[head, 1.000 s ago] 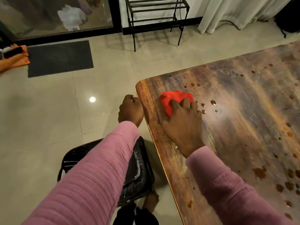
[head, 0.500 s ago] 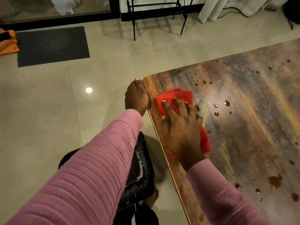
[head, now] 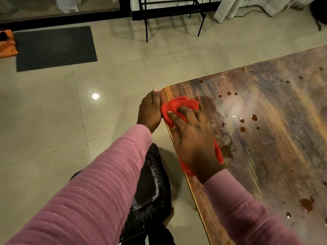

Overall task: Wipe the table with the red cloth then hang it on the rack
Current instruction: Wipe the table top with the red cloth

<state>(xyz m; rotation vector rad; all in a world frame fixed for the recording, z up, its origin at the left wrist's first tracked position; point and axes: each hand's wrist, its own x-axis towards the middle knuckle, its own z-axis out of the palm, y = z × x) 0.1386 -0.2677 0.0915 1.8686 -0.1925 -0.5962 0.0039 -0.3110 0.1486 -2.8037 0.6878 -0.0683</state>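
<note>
The red cloth (head: pixel 184 103) lies crumpled on the wooden table (head: pixel 265 138), near its far-left corner. My right hand (head: pixel 192 138) presses down on the cloth with fingers spread; cloth shows ahead of the fingertips and beside the wrist. A wet smear runs just right of the cloth. My left hand (head: pixel 149 112) holds the table's left edge at the corner, thumb lying along the rim. The black metal rack (head: pixel 173 7) stands on the floor beyond the table; only its lower bars and legs show.
Brown drops (head: pixel 254 117) and a larger stain (head: pixel 307 203) dot the tabletop to the right. A black chair (head: pixel 150 191) sits under my left arm. On the tiled floor lie a dark mat (head: pixel 54 48) and an orange cloth (head: pixel 7 45). Curtains (head: pixel 247 6) hang at the back right.
My right hand has dragged the cloth back and left toward the table edge, leaving a wet smear. My left hand has closed in against the corner's edge.
</note>
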